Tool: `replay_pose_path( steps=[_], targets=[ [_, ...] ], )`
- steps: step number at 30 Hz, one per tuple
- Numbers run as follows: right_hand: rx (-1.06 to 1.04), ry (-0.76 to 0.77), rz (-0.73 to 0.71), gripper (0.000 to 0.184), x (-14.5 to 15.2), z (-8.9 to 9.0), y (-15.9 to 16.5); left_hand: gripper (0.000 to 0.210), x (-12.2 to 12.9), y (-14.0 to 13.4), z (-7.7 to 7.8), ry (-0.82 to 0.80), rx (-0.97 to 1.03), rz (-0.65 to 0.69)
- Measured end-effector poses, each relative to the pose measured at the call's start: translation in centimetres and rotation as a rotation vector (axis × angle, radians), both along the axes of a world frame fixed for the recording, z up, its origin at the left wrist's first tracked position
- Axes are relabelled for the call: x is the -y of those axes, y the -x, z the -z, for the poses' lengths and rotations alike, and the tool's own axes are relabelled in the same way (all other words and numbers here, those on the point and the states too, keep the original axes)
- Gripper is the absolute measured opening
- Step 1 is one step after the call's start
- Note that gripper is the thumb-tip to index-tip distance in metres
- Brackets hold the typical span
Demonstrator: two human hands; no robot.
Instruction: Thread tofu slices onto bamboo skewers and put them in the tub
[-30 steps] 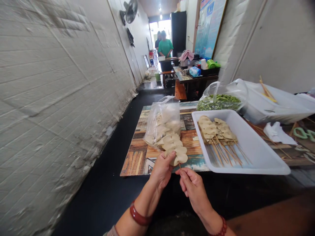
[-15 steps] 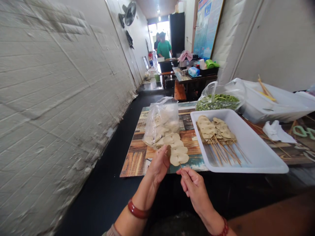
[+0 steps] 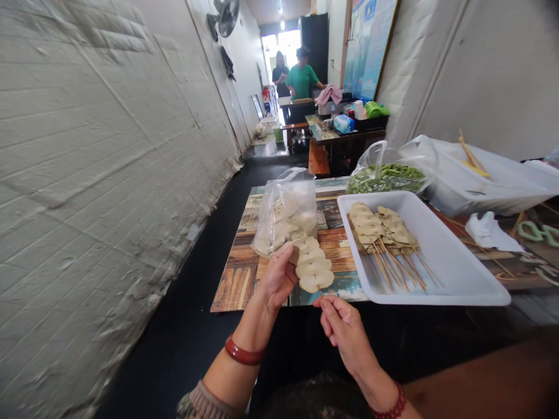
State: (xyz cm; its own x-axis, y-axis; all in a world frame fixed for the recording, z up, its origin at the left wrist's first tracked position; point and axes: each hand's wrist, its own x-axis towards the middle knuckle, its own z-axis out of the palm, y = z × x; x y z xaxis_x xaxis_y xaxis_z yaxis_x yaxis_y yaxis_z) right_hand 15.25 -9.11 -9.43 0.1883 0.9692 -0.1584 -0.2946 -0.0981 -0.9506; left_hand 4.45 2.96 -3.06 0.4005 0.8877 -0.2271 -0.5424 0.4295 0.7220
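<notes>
My right hand (image 3: 343,326) pinches the bare lower end of a thin wooden skewer (image 3: 320,293). Pale, flat, round slices (image 3: 315,267) are threaded along it in an overlapping row. At the row's left side, my left hand (image 3: 278,278) has its fingers closed on the edge of a pale slice (image 3: 295,255); I cannot tell whether that slice is on the skewer. Just behind lies a clear plastic bag (image 3: 288,201) with more such slices inside. To the right, a white plastic tray (image 3: 449,256) holds a pile of filled skewers (image 3: 384,230), their sticks pointing toward me.
A clear bag of green vegetables (image 3: 388,177) stands behind the tray. Farther right are a white bin (image 3: 502,186), crumpled tissue (image 3: 491,233) and green-handled scissors (image 3: 537,233). A white brick wall (image 3: 109,145) runs along the left. Two people are by a far table.
My left hand has shifted slightly left and up along the slices, its thumb now over a slice edge. My right hand keeps its pinch. The person in green has moved right.
</notes>
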Motion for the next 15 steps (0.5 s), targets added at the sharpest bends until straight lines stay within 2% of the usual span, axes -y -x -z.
replay_pose_path(
  steps=[6, 10, 15],
  targets=[
    [0.010, -0.015, -0.072, 0.043, 0.4, -0.1, -0.2, 0.021, -0.3, 1.1, 0.8, -0.004, -0.003, -0.029],
    [0.052, 0.012, -0.096, 0.044, 0.7, 0.0, -0.2, 0.020, -0.3, 1.6, 0.7, -0.008, 0.006, -0.074],
    [0.039, 0.003, -0.034, 0.042, 0.9, 0.0, 0.1, 0.028, 0.1, 1.9, 0.6, -0.009, 0.089, 0.040]
  ],
)
